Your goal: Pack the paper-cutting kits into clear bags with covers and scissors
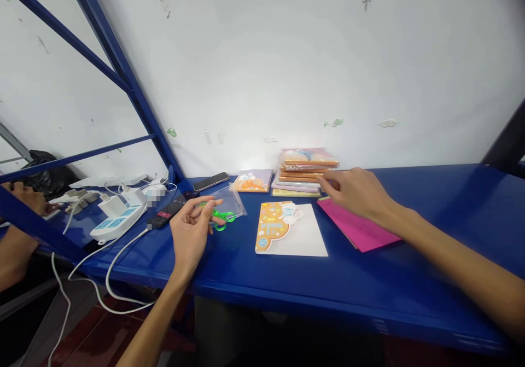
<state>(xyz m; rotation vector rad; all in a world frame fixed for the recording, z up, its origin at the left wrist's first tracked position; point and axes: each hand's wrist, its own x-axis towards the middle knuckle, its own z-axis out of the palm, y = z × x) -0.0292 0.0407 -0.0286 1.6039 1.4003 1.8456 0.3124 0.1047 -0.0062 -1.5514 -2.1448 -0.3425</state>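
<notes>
My left hand (191, 233) is curled over the left part of the desk, its fingers bent around a pair of green scissors (230, 217). The looped handles stick out to the right, and my fingers hide part of the blades. Beneath the scissors lies a clear plastic bag (240, 200). My right hand (356, 192) hovers over a bright pink sheet (369, 237), thumb and fingertips pressed together; whatever they hold, if anything, is too small to make out. Between both hands a white card booklet with an orange cartoon cover (273, 225) lies on the desk.
Behind it rises a stack of wrapped booklets (305, 173), with another orange booklet (252, 181) to its left. A phone (211, 181) lies near the wall. A white power strip (117, 222) with cables sits left, beside a blue frame post (143, 99). Another person's hand (27, 197) shows far left.
</notes>
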